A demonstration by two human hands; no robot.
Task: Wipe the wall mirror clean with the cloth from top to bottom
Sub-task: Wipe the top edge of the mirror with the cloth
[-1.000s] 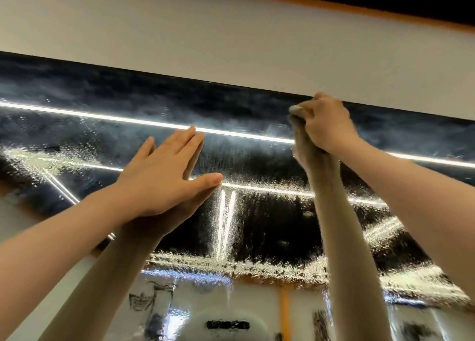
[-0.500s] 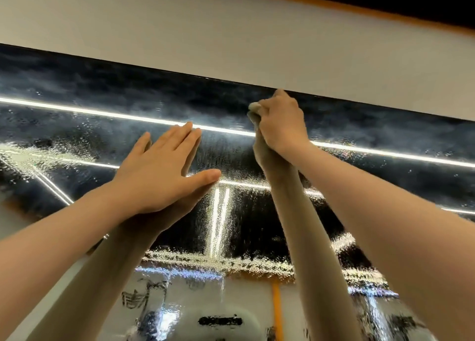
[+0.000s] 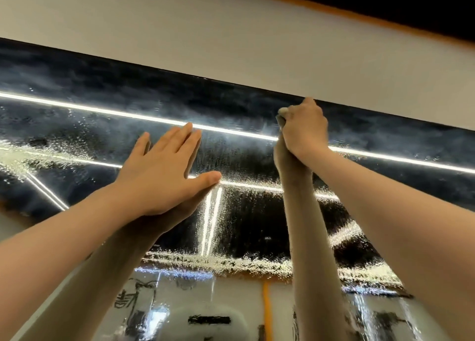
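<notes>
Cloth (image 3: 282, 111) inside right hand (image 3: 304, 129)

Wall mirror (image 3: 231, 212) below the wall band (image 3: 231, 45), which lies along the mirror's top edge. Left hand (image 3: 164, 171) flat on the mirror, left of centre, below the top edge. Right hand (image 3: 304, 127) at the mirror's top edge, right of the left hand, with the cloth (image 3: 282, 111) between its fingers and the mirror.

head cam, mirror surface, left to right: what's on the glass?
Droplet-covered glass of the mirror → left hand flat on it → wet strip → cloth gripped by the right hand at the top edge.
</notes>
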